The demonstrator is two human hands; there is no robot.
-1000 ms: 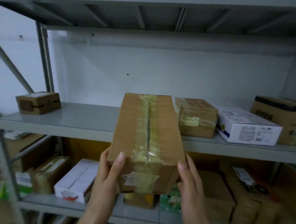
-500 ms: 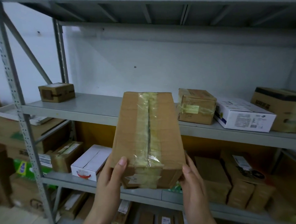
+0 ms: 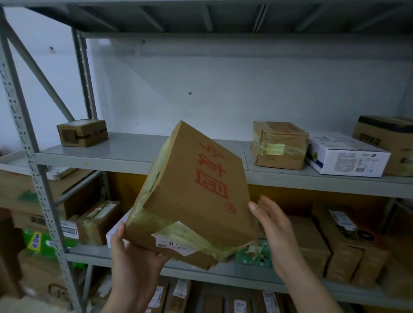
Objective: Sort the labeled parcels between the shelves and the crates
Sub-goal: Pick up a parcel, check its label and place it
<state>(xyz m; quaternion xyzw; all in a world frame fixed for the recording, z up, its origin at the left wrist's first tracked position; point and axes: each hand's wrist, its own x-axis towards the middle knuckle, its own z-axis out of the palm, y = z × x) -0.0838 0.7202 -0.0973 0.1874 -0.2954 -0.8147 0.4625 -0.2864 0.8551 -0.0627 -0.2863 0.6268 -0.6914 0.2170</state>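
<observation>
Two hands work on one cardboard box [image 3: 193, 203] in front of a grey metal rack. At far left, a perforated upright post [image 3: 22, 134] runs from top to bottom, with a white tray [image 3: 13, 164] lying behind it. On the middle shelf [image 3: 129, 152], a small brown box [image 3: 82, 132] bound with dark strapping sits near the left end, well apart from the other parcels.

The left hand [image 3: 133, 257] supports the cardboard box from underneath at its near left corner. The thumb [image 3: 119, 230] lies up against the corner edge and the fingers curl beneath the near end. The cardboard box is held in the air in front of the middle shelf and the lower shelf [image 3: 195, 268]. It is tilted: a face printed with red characters is turned toward the camera and a taped face is turned left. A white label [image 3: 174, 244] under yellowish tape sits on the near end.

The right hand [image 3: 272, 229] is at the right edge of the cardboard box, with fingers straight and slightly spread, gripping nothing. Whether its fingertips touch the cardboard cannot be told.

Right of the hands, the middle shelf carries a taped brown box [image 3: 279, 145], a white box [image 3: 346, 155] with printed labels just beside it, and a large brown box [image 3: 393, 142] at the far right. Brown cartons [image 3: 349, 247] stand on the lower shelf below these.
</observation>
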